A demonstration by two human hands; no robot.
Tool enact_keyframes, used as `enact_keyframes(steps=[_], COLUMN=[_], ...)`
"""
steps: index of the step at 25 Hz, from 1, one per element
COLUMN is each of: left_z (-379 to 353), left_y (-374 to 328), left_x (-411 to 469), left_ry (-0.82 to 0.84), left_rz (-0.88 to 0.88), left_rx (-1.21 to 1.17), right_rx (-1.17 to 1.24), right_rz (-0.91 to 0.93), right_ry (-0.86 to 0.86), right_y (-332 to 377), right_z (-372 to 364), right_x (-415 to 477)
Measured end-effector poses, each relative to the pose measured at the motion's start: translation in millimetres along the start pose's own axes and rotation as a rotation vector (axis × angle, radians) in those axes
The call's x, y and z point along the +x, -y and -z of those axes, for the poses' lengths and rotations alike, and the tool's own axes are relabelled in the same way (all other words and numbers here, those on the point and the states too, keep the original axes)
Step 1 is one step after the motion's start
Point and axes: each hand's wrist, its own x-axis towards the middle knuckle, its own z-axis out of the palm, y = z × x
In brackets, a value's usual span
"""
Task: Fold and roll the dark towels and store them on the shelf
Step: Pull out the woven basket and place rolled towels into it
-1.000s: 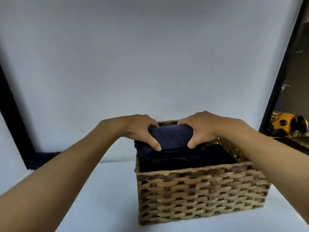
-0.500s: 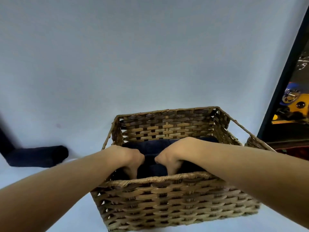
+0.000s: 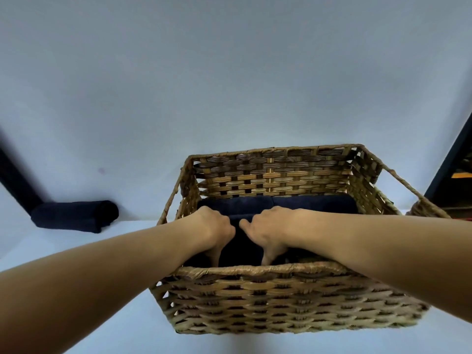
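Observation:
A woven wicker basket [image 3: 255, 270] stands on the white shelf surface in the middle of the head view. Both my hands reach over its near rim. My left hand [image 3: 214, 233] and my right hand [image 3: 268, 231] grip a dark navy rolled towel [image 3: 237, 249] from either side, thumbs down on its near face, low inside the basket by the front wall. Behind it, more dark rolled towels [image 3: 281, 203] lie along the basket's back wall. Another dark rolled towel [image 3: 76, 215] lies on the shelf to the left, outside the basket.
A black frame post [image 3: 15, 180] slants up at the far left, and another [image 3: 449, 159] at the right edge. A plain white wall rises behind the basket. White shelf surface [image 3: 115, 251] shows between the left towel and the basket.
My hands have carried the rolled towel down from above the rim into the basket. The view has tilted down and drawn closer, showing the basket's inside and the left towel.

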Motion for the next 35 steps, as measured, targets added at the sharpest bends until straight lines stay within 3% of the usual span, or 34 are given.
enact_keyframes(steps=[5, 9, 14, 16, 20, 22, 25, 29, 35], left_z=[-5.7, -0.6, -3.2, 3.4, 2.2, -25.1, -98.9, -213.8, -299.9], left_y=[10.1, 4.8, 18.9, 27.5, 73.0, 117.5, 197.2, 273.8, 312.7], left_x=[9.3, 12.3, 3.1, -10.8, -61.6, -84.7, -109.2, -124.7, -93.9], left_ry=[0.131, 0.133, 0.183, 0.015, -0.702, -0.823, -0.721, -0.495, -0.45], left_rz=[0.021, 0.029, 0.102, 0.109, 0.162, 0.202, 0.359, 0.589, 0.582], left_rx=[-0.159, -0.119, -0.221, -0.242, -0.386, -0.433, -0.514, -0.651, -0.61], right_rx=[0.286, 0.163, 0.114, 0.093, 0.219, 0.277, 0.335, 0.376, 0.417], right_rz=[-0.107, -0.111, -0.17, -0.18, -0.351, -0.342, -0.263, -0.222, -0.194], right_ry=[0.227, 0.19, 0.31, 0.115, -0.469, -0.634, -0.716, -0.568, -0.479], right_y=[0.7, 5.1, 13.9, 15.8, 47.5, 76.7, 127.8, 192.2, 236.0], right_z=[-1.3, 0.9, 19.6, 37.4, 87.6, 110.9, 147.6, 183.3, 154.3], right_x=[1.2, 2.9, 0.2, -8.2, -17.9, -8.0, 26.1, 116.0, 256.7])
